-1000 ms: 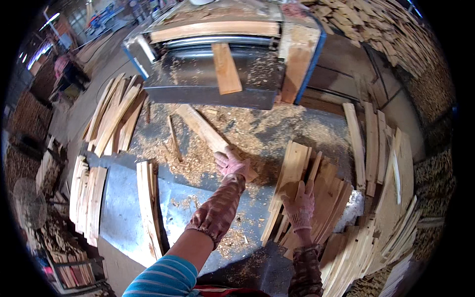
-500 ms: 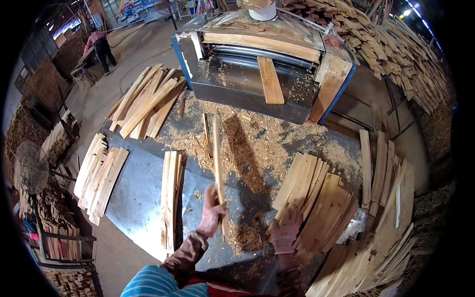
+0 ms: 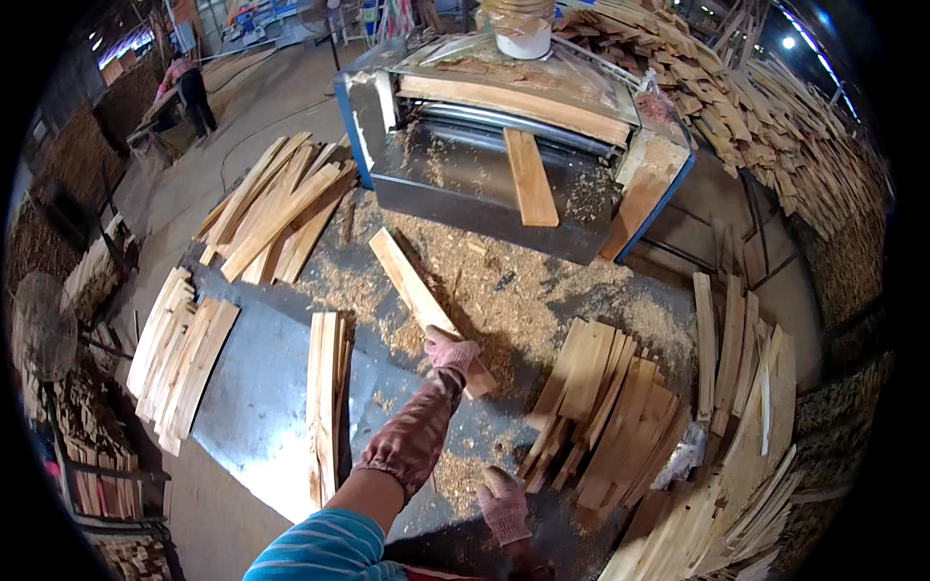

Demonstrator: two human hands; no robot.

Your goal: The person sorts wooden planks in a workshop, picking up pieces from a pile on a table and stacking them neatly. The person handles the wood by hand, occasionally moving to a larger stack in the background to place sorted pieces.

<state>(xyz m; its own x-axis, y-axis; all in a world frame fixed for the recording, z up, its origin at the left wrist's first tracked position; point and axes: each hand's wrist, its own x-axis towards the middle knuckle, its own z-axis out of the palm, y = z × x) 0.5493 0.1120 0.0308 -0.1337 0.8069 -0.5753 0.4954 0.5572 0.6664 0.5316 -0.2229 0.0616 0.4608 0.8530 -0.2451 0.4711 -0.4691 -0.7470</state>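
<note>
My left hand (image 3: pixel 451 352), in a pink glove, grips a narrow wooden plank (image 3: pixel 414 287) near its close end. The plank slants away to the far left above the shavings-strewn metal table (image 3: pixel 262 387). Close to the table's front, my gloved right hand (image 3: pixel 503 506) holds nothing I can see, with its fingers loosely bent and partly apart. Just beyond and to the right of it lies a stack of planks (image 3: pixel 620 407). Ahead, another board (image 3: pixel 531 179) sticks out from under the roller of a wood planer (image 3: pixel 446 189).
Planks lie in a crossed pile (image 3: pixel 281 208) at the far left, a left stack (image 3: pixel 189 353) and a narrow row (image 3: pixel 326 407). Wood shavings (image 3: pixel 494 281) cover the table's middle. More long boards (image 3: pixel 717 504) lie at right. A person (image 3: pixel 189 92) bends over work at the far left.
My left hand has moved forward and right, and its plank has turned from edge-on to showing its broad face. My right hand has drawn back left from the right stack. The planer's board protrudes farther.
</note>
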